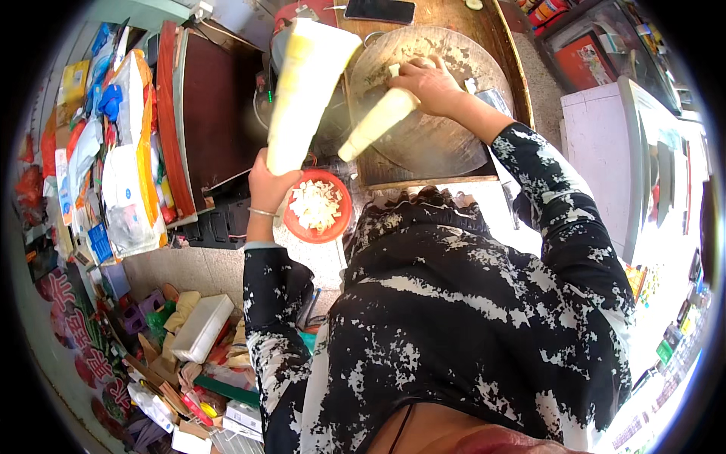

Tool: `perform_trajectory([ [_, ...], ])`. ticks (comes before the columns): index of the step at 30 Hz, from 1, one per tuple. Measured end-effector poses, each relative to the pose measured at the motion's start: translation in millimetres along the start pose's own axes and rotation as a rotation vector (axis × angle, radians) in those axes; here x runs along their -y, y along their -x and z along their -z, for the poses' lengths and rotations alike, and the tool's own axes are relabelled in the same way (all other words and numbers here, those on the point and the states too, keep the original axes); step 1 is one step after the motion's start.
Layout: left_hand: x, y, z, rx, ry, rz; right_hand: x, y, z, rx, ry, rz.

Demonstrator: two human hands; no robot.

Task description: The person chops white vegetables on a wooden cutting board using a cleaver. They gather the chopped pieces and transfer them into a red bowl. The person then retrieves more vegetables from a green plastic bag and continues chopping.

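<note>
My left hand (273,184) grips the narrow end of a large pale piece, seemingly a peeled bamboo shoot (307,85), raised with its broad end away from me. Over the round wooden chopping board (448,142), my right hand (428,86) is on a smaller pale tapered piece (379,122), whose narrow end points toward me, past the board's edge. Small pale bits lie near my right fingers. Beside my right wrist, a cleaver-like metal blade (494,101) lies on the board, partly hidden by my arm. Below my left hand, a red plastic basin (344,218) holds pale chopped pieces.
The board rests on a wooden table (513,68) with a raised edge; a smartphone (380,11) lies at its far side. A dark brown panel (221,113) and stacked packages (127,193) stand left. A white cabinet (592,153) is at right. Boxes (202,328) clutter the lower left.
</note>
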State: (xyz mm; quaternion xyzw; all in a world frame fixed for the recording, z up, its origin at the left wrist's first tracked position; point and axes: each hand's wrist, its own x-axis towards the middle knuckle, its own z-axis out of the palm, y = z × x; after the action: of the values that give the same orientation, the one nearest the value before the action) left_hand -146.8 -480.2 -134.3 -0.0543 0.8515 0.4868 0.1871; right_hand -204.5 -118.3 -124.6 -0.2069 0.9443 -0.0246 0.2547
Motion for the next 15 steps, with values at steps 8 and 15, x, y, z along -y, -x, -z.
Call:
perform_trajectory([
  [8, -14.1, -54.4, -48.6, 0.225, -0.145, 0.057, -79.3, 38.4, -8.6, -0.096, 0.132, -0.141],
  [15, -24.0, -91.9, -89.7, 0.338, -0.178, -0.024, -43.8, 139.9, -21.1, -0.146, -0.134, -0.877],
])
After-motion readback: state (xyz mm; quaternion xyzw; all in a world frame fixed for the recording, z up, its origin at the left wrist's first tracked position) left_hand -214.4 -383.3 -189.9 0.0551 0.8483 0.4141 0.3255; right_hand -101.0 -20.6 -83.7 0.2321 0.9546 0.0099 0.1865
